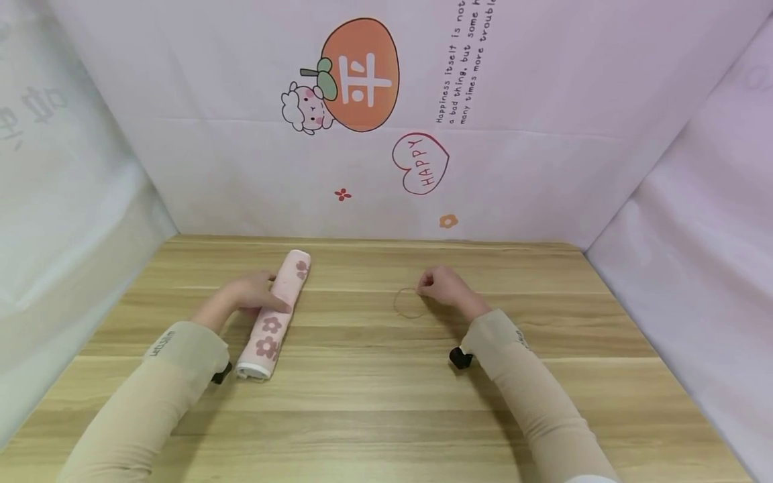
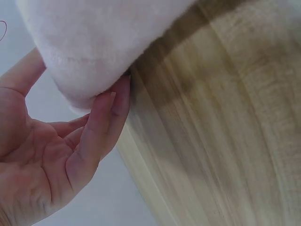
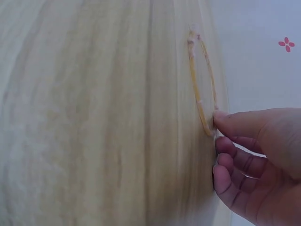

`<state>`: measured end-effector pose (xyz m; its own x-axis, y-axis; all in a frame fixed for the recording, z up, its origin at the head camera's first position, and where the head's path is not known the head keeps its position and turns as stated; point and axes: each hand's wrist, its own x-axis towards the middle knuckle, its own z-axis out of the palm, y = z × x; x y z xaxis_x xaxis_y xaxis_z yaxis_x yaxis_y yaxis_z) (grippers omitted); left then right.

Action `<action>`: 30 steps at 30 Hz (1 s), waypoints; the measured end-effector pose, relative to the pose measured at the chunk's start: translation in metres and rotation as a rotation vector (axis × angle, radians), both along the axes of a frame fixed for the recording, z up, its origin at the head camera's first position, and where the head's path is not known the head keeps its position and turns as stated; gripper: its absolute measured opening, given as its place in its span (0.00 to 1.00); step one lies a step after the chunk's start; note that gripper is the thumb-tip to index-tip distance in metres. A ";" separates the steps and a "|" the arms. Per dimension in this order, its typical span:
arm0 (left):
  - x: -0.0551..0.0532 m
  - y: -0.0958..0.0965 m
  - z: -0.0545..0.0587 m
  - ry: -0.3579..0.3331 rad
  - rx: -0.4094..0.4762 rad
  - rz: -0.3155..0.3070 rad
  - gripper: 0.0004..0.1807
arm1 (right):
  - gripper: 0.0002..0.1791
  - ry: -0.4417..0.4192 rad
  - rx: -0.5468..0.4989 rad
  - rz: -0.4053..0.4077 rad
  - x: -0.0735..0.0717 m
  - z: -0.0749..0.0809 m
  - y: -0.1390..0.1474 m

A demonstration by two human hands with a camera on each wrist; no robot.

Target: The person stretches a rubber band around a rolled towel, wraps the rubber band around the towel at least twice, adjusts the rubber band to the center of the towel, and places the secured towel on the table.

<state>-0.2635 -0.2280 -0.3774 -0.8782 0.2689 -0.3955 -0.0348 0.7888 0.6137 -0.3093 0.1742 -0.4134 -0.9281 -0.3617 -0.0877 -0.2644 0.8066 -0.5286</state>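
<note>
A rolled pink towel (image 1: 271,327) with darker pink flowers and a white edge lies slanted on the left half of the table. My left hand (image 1: 252,293) grips it around the middle, thumb over the top. In the left wrist view, the fingers (image 2: 96,120) curl under the pale fuzzy roll (image 2: 94,42). Toward the right, my right hand (image 1: 445,285) pinches a thin yellowish rubber band (image 3: 195,87) between thumb and fingertips. The band forms a loop left of that hand; whether it touches the wood is hard to tell.
Both hands work over a wood-grain table (image 1: 362,402). A white printed cloth (image 1: 241,181) rises behind the table's far edge, and white cloth walls (image 1: 712,221) stand at both sides. Black wrist cameras (image 1: 461,357) sit under the beige sleeves.
</note>
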 end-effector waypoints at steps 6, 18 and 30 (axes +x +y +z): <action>-0.001 0.003 -0.002 -0.073 0.053 0.032 0.51 | 0.07 0.006 -0.004 -0.004 0.000 -0.001 -0.001; 0.000 0.010 -0.001 -0.099 0.070 0.066 0.52 | 0.04 -0.052 -0.212 -0.038 0.001 0.000 0.006; 0.000 0.013 0.004 -0.049 0.031 0.034 0.52 | 0.10 -0.039 -0.285 -0.112 0.006 0.000 0.006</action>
